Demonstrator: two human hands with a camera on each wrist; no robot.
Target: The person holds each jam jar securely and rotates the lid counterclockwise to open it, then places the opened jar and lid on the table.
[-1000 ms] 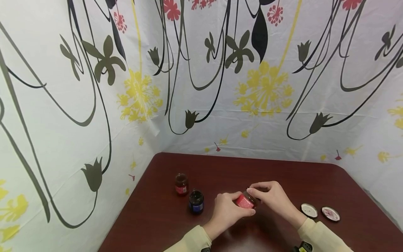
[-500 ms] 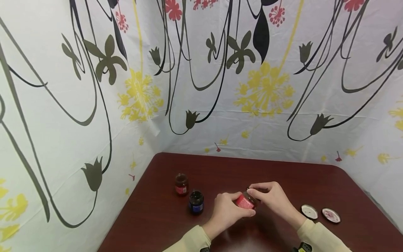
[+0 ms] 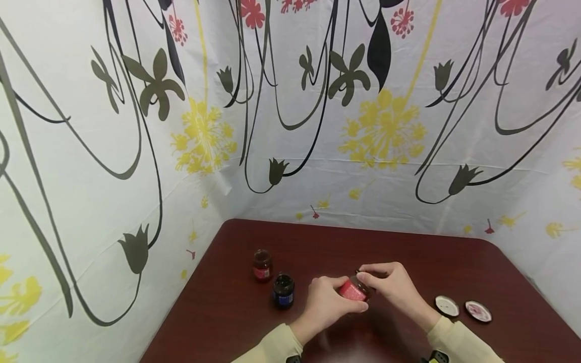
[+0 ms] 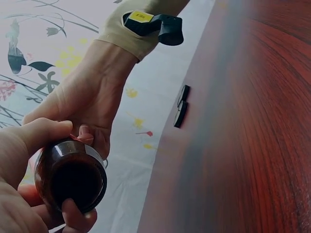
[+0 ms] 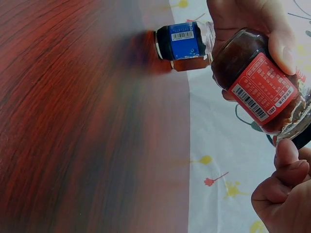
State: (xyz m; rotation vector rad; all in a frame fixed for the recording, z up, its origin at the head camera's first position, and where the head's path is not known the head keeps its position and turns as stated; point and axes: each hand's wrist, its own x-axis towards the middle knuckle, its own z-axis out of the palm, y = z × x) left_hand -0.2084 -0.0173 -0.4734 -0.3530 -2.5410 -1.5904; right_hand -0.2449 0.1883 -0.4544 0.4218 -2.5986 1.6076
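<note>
Held tilted above the table is a glass jar point(image 3: 352, 291) with a red label and dark brown contents. My left hand point(image 3: 329, 305) grips it round the body, thumb and fingers on opposite sides. In the left wrist view the jar's base point(image 4: 75, 184) faces the camera. At the other end, a black lid point(image 5: 305, 138) shows on the jar's mouth in the right wrist view. My right hand point(image 3: 396, 286) pinches this lid's edge, fingers curled. Most of the lid is hidden by the fingers and the picture's edge.
Left of the hands stand a jar with a blue label point(image 3: 283, 291) and, behind it, another red-labelled jar point(image 3: 262, 265), both lidless. Two lids, a whitish one point(image 3: 447, 306) and a red-stained one point(image 3: 478, 311), lie inside-up at the right. Patterned cloth point(image 3: 290, 151) surrounds the dark red table point(image 3: 317, 242).
Both hands keep their hold on the jar and its lid with hardly any movement. The head view has shifted very slightly.
</note>
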